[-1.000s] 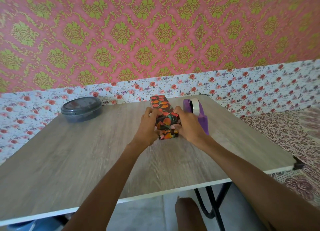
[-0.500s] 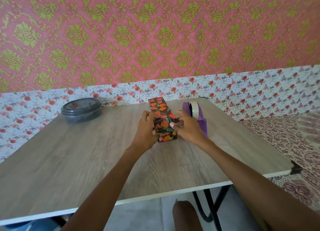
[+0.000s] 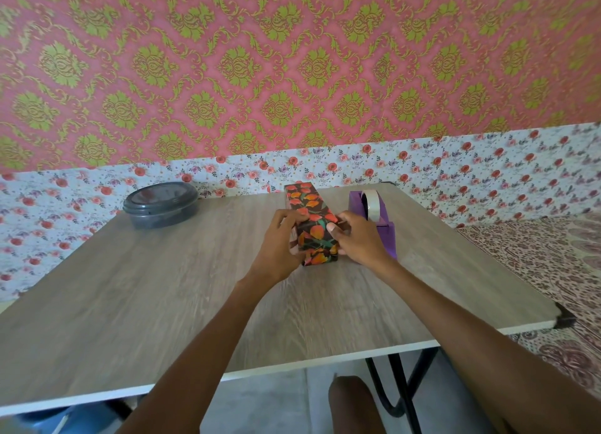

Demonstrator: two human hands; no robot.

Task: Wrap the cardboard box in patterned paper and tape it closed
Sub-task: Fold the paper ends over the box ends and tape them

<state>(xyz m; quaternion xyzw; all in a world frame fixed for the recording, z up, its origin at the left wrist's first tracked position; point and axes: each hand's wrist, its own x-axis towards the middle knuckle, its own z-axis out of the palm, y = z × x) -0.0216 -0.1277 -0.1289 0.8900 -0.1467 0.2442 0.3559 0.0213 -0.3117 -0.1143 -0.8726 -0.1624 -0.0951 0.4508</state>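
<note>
The wooden table (image 3: 146,297) spreads out under both my hands. Far off past my left hand (image 3: 278,254), near the back edge, sits a dark round container (image 3: 161,204) with its lid on. The cardboard box (image 3: 309,206), already covered in dark paper with orange flowers, lies lengthwise between my hands, reaching away from me. The purple tape dispenser (image 3: 387,235) stands just beyond my right hand (image 3: 361,248), its tape roll (image 3: 372,206) upright. My left fingers curl round the box's left side; my right hand grasps the right side, thumb on top.
</note>
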